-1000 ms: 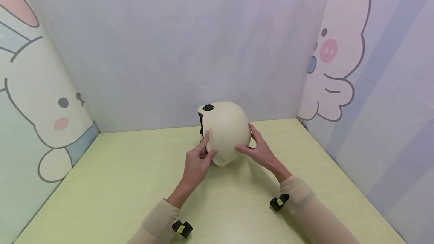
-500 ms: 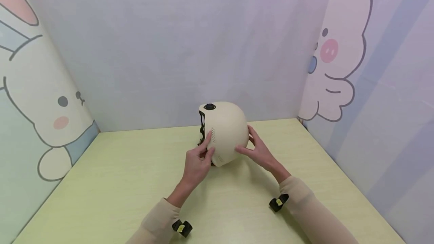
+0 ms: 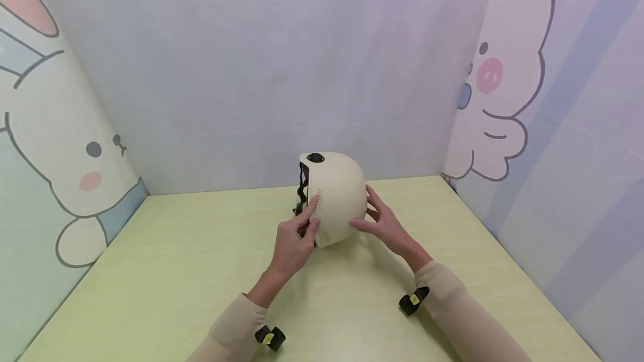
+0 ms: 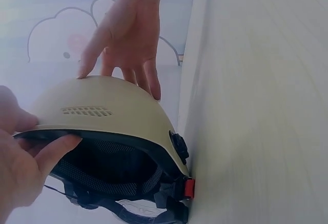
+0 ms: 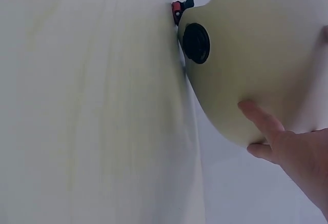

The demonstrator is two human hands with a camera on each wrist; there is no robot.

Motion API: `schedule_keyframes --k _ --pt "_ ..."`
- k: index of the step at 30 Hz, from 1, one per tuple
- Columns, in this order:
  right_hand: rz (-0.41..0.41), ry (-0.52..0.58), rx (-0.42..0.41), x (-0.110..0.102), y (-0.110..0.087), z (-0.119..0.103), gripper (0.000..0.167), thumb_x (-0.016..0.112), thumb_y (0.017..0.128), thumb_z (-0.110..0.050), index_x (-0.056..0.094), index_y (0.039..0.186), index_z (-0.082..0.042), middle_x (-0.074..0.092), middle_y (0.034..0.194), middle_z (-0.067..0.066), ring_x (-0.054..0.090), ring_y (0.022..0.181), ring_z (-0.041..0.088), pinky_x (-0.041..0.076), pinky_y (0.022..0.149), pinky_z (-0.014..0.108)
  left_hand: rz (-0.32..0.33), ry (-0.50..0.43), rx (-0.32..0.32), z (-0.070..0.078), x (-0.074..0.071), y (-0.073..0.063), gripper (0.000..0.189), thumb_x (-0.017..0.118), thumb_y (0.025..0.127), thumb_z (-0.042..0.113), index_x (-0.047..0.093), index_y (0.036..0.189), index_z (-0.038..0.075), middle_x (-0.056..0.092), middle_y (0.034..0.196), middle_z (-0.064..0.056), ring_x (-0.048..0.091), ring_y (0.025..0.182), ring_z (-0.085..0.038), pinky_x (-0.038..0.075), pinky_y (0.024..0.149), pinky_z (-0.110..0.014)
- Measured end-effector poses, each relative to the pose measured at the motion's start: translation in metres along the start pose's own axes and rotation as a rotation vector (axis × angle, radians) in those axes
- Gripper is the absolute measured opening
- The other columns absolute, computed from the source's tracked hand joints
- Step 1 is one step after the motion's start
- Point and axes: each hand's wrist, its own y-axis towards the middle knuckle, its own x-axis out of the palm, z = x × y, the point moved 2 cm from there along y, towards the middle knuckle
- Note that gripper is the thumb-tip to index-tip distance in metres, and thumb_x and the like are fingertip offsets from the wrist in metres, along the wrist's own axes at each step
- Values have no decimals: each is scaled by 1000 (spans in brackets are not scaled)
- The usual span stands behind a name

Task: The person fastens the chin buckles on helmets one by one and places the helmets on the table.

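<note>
A cream helmet (image 3: 337, 200) stands tilted at the back of the table, its opening facing left. My left hand (image 3: 293, 243) pinches the helmet's rim; in the left wrist view one finger lies inside the dark padded opening (image 4: 115, 162) and another digit on the outer shell. My right hand (image 3: 384, 229) holds the rounded crown from the right, thumb on the near side and fingers spread round the far side. A black round fitting (image 5: 196, 43) sits on the shell, and a red buckle (image 4: 189, 188) on the black strap (image 4: 120, 207) shows beside the table surface.
The pale yellow-green table (image 3: 201, 272) meets a grey back curtain (image 3: 282, 71) just behind the helmet. Side panels carry a cartoon rabbit (image 3: 65, 144) at left and a white cartoon animal (image 3: 513, 71) at right. Small black devices (image 3: 270, 339) sit at both sleeve cuffs.
The helmet has turned a little, its left edge shifting right, so more of the dark lining and straps shows. Both hands keep nearly the same places on it.
</note>
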Motion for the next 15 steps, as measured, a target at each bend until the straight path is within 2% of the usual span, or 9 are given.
schedule_keyframes --k 3,5,6,11,15 --pt "-5 14 10 1 -1 0 94 77 88 -33 15 158 -43 24 161 5 33 143 37 38 104 61 -25 -37 -15 0 0 0 60 63 95 -6 46 150 10 62 130 -19 71 84 -18 57 64 -27" --pt "-9 24 18 2 -1 1 95 78 88 -32 15 158 -43 25 161 5 34 143 37 40 103 60 -30 -50 -25 2 0 1 66 63 93 -10 41 153 8 60 132 -20 70 103 -27 58 75 -35" --pt "-14 33 21 2 -1 1 95 78 88 -32 15 158 -42 25 161 5 34 143 37 42 101 59 -29 -57 -32 4 0 1 68 62 92 -12 38 154 6 61 130 -22 68 107 -30 58 77 -39" --pt "-37 94 51 2 0 3 98 79 87 -28 14 159 -42 27 160 4 39 139 37 53 90 50 -31 -54 -47 11 0 3 69 62 90 -16 35 152 -2 65 118 -29 69 102 -37 57 74 -48" --pt "-43 105 67 2 1 4 99 80 86 -27 14 159 -42 28 159 4 42 138 36 54 89 47 -53 -51 -68 9 0 3 69 63 92 -12 37 153 3 63 124 -25 68 106 -33 58 77 -43"
